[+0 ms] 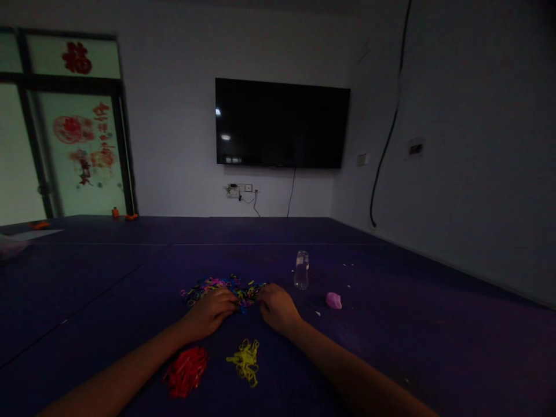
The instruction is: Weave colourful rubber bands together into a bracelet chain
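Observation:
A loose pile of small multicoloured rubber bands [212,284] lies on the dark purple table [143,272]. My left hand [212,313] rests at the pile's near left side, its fingers bent together over the bands. From the right, my right hand [278,307] reaches the pile's edge with curled fingers. What either hand pinches is too dark and small to make out. Closer to me, a heap of red rubber bands [187,372] sits by my left forearm. A smaller group of yellow rubber bands [245,362] lies between my forearms.
Beyond my right hand stands a clear plastic bottle [302,271], with a pink lump [333,300] to its right. White scraps [318,313] dot the table. Orange items [115,212] lie at the far left edge. A television [282,124] hangs on the back wall.

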Tool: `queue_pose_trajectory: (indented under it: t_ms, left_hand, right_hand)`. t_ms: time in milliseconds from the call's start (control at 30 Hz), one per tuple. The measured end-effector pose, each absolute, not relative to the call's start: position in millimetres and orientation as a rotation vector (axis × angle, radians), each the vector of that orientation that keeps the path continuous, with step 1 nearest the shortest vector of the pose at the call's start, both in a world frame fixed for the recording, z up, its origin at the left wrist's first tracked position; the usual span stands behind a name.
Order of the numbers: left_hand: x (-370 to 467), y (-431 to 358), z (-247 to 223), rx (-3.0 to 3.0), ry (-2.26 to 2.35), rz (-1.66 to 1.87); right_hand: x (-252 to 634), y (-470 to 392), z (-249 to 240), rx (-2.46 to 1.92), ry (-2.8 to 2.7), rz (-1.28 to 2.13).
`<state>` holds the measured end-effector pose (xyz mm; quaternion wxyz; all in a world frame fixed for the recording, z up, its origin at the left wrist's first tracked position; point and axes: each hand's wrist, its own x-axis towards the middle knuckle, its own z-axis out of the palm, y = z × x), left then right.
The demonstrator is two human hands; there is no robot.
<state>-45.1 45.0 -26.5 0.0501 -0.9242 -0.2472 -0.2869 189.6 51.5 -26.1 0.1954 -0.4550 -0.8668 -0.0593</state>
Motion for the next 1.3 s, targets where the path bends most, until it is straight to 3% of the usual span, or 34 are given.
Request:
queue_pose_trajectory:
  t_ms: [667, 1300]
  left_hand:
    - [-46.8, 50.5, -33.2, -2.577, -1.088, -0.825]
    - [-44.5, 47.9, -30.3, -2.627, -1.016, -0.85]
  right_hand:
    - [191.4, 57.4, -32.3, -1.284, -2.419, -0.115]
    - [192.4, 58.2, -31.3, -1.203, -2.462, -0.14]
